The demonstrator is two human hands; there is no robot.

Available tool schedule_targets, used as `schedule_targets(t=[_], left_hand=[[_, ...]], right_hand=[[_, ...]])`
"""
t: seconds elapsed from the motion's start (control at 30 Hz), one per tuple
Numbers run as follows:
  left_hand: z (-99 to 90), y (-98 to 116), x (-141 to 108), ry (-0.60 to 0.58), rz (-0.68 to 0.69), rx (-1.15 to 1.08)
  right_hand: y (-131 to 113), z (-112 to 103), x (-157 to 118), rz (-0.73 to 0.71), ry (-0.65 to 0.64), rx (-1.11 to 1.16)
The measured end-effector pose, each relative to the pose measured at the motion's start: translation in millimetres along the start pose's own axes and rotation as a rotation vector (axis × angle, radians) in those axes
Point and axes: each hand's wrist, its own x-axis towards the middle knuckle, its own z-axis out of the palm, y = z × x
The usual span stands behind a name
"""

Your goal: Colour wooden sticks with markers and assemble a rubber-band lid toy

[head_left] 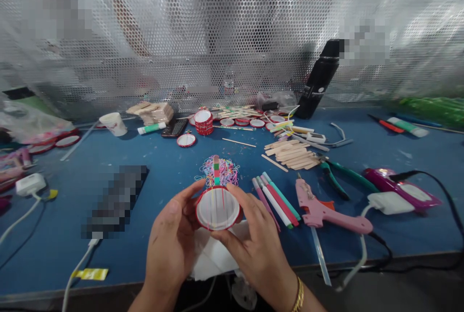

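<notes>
Both hands hold a round white disc (217,209) with a red rim, tilted toward the camera near the table's front edge. My left hand (170,234) grips its left side. My right hand (257,239), with a gold bracelet at the wrist, has the thumb at the lower rim and fingers at the right side. A strip with green and red bands (216,170) rises above the disc's top. Behind it lies a pile of colourful rubber bands (232,170). White paper (213,254) lies below the hands.
Markers (277,200), a pink glue gun (322,211) and pliers (335,181) lie right, wooden sticks (292,154) behind them. A phone (119,198) with a cable is left. Further back are a paper cup (113,124), stacked red-rimmed discs (203,123) and a black bottle (319,80) before a perforated screen.
</notes>
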Motion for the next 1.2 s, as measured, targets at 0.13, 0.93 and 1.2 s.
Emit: schedule_targets(t=[0.13,0.93,1.2], left_hand=[[-3.7,-1.6,1.5,-0.049,-0.007,-0.004],[-3.4,-6.4,0.4,-0.028,0.03,0.084],[-16.0,-2.3,4.7,0.065,0.141,0.379]], right_hand=[[1.1,0.2,0.5,-0.015,0.019,0.0],[2.6,-0.2,-1.4,0.001,0.076,0.008],[2.2,1.6,0.6,-0.037,0.114,-0.019]])
